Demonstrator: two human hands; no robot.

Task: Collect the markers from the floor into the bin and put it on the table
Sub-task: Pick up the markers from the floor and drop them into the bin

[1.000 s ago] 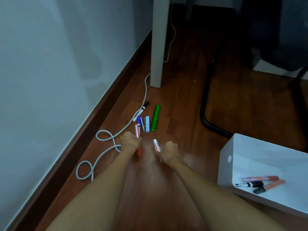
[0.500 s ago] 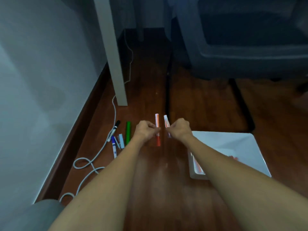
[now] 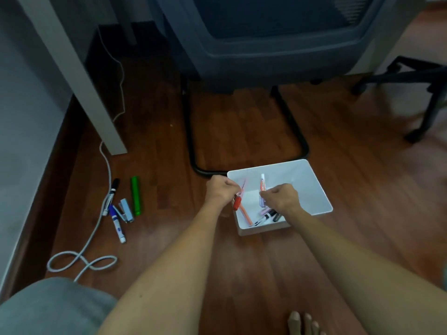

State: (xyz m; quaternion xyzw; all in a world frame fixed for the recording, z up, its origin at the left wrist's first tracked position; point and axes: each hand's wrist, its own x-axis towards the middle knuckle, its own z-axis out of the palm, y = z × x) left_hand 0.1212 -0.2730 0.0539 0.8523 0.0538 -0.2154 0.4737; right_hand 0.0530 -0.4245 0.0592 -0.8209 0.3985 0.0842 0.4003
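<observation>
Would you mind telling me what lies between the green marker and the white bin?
Head view: only bare wooden floor between green marker and white bin.

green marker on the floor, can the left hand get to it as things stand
Probably, but not right away. The green marker lies in the open on the floor with bare boards between it and the left hand. That hand is shut on an orange marker over the bin, so it must drop that first.

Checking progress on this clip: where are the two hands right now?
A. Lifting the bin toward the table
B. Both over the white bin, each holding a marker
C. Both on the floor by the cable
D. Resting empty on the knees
B: the left hand grips an orange marker and the right hand a white-capped marker, both above the white bin on the floor.
</observation>
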